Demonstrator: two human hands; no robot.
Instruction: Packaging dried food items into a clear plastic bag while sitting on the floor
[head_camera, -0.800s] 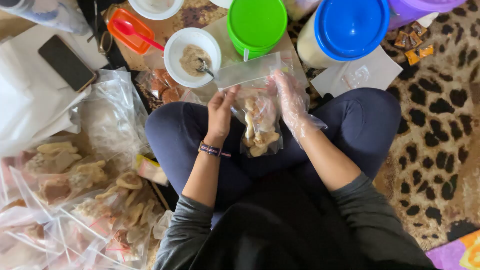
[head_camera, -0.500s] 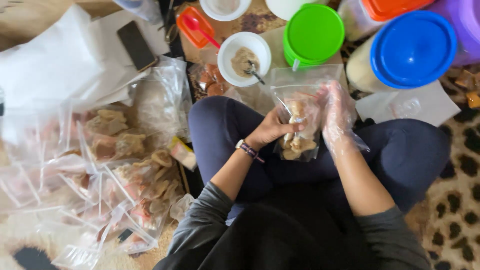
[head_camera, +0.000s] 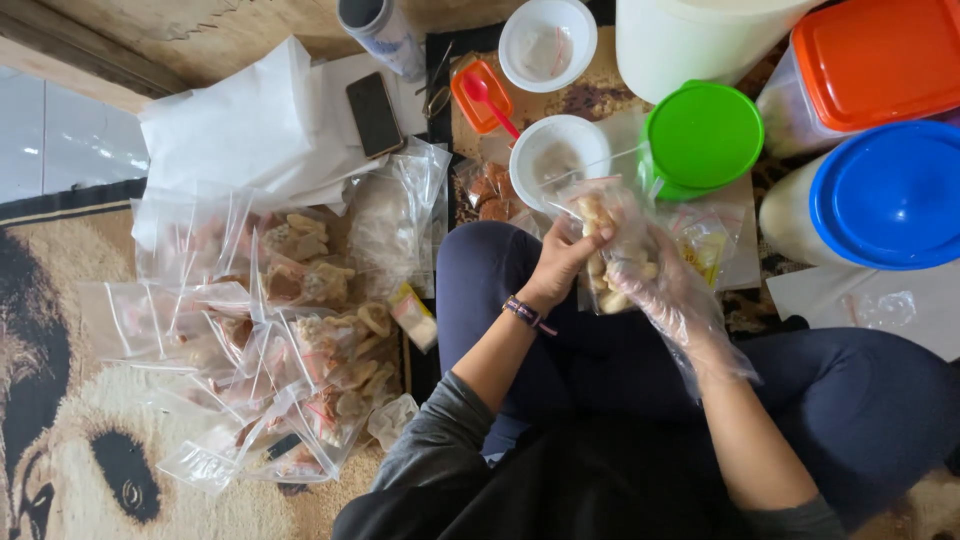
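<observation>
Head view: clear snack bag (head_camera: 610, 245), held low over the lap a moment ago, now raised toward the white bowl (head_camera: 558, 160) at the mat's far edge. Bare left hand (head_camera: 562, 262) closed around the bag's left side; right hand (head_camera: 672, 290), in a thin plastic glove, cupped against its right side, so filling looks about done. Counted on the floor: three lidded tubs, green (head_camera: 702, 135), orange (head_camera: 868, 62) and blue (head_camera: 888, 192); two white bowls; one dark phone (head_camera: 374, 114); a heap of filled bags (head_camera: 300, 330) at the left, too overlapped to count.

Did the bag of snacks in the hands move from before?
Yes. The bag of snacks shifted left, from below the green lid to beside the white bowl. The left hand and right hand hold it.
</observation>
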